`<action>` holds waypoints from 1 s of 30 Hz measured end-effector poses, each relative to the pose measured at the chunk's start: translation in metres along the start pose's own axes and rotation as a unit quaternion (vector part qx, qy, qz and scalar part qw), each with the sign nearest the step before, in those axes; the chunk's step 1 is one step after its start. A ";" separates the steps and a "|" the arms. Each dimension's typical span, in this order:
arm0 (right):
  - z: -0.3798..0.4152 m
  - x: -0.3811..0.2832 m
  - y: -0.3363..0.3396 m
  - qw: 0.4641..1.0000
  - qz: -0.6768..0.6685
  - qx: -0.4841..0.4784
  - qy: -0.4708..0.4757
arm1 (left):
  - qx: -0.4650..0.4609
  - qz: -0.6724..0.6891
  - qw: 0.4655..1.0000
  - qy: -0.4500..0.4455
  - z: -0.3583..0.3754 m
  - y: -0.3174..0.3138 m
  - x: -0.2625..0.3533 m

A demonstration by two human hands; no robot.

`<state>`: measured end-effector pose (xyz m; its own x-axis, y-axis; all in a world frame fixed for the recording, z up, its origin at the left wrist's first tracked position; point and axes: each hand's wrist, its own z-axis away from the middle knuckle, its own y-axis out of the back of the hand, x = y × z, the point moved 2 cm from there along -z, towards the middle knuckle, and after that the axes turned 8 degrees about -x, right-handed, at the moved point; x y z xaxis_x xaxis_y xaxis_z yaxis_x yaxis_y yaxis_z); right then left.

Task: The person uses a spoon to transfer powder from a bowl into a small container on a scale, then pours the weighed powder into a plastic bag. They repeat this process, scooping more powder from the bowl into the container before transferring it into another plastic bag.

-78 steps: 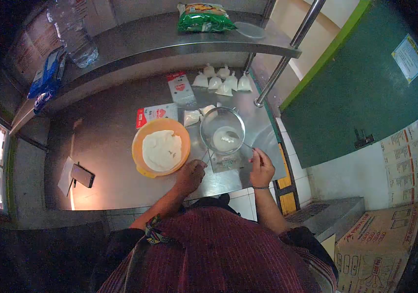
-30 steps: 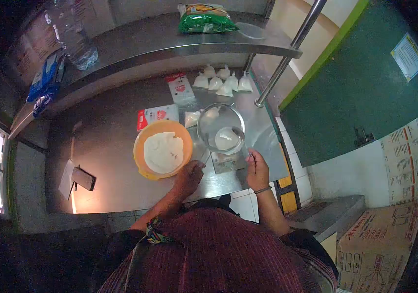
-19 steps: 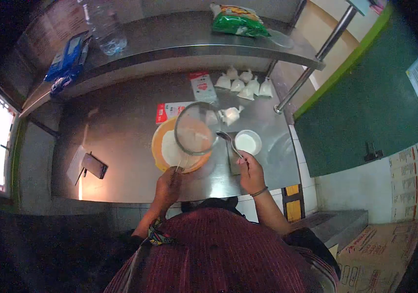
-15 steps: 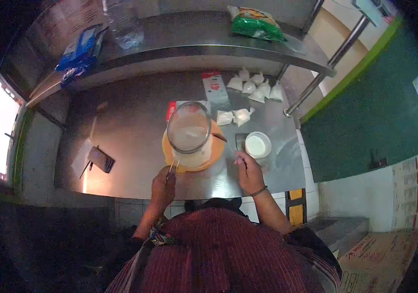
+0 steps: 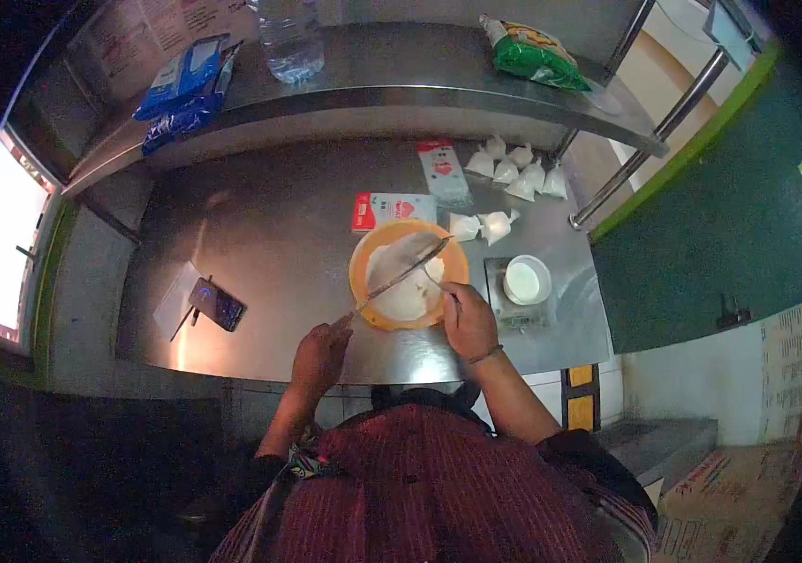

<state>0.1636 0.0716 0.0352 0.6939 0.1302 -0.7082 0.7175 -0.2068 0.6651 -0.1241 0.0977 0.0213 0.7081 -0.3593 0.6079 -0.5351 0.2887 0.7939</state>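
An orange bowl point(image 5: 358, 272) holding white powder point(image 5: 401, 298) stands on the steel table. My left hand point(image 5: 319, 355) is closed around the handle of a round sieve point(image 5: 408, 269), which is tilted steeply, nearly edge-on, over the bowl. At the bowl's right side, my right hand point(image 5: 469, 321) grips a thin metal spoon point(image 5: 435, 282), its end down by the powder and partly hidden. Right of that hand, a white tub point(image 5: 527, 280) of white powder sits on a flat kitchen scale point(image 5: 497, 272).
Behind the bowl lie red-and-white packs point(image 5: 394, 210) and several tied bags of white powder point(image 5: 519, 171). A phone point(image 5: 218, 304) rests at the left. The overhead shelf point(image 5: 401, 92) carries a water bottle point(image 5: 290, 42), blue packets point(image 5: 185, 80) and a green bag point(image 5: 537, 61).
The sieve has gone from facing up to a steep tilt over the bowl. My right hand has brought the spoon left to the bowl. The whole view has shifted slightly.
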 end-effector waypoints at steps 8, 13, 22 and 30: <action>0.012 0.009 -0.021 0.998 0.048 -0.014 -0.042 | -0.009 0.058 0.998 -0.019 -0.004 0.009 -0.003; 0.020 0.000 -0.017 0.997 0.061 -0.005 -0.054 | 0.009 0.049 0.996 -0.068 -0.006 -0.001 -0.016; 0.023 -0.005 -0.019 0.996 0.042 0.038 -0.064 | 0.024 0.058 0.994 -0.091 -0.010 0.004 -0.017; 0.024 -0.003 -0.026 0.998 0.029 0.035 -0.048 | 0.043 0.083 0.991 -0.100 -0.004 0.000 -0.028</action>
<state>0.1415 0.0537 0.0143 0.7226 0.0243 -0.6908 0.6685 -0.2784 0.6896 -0.1417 0.1116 0.0044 0.5062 -0.4841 0.7137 -0.6797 0.2853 0.6757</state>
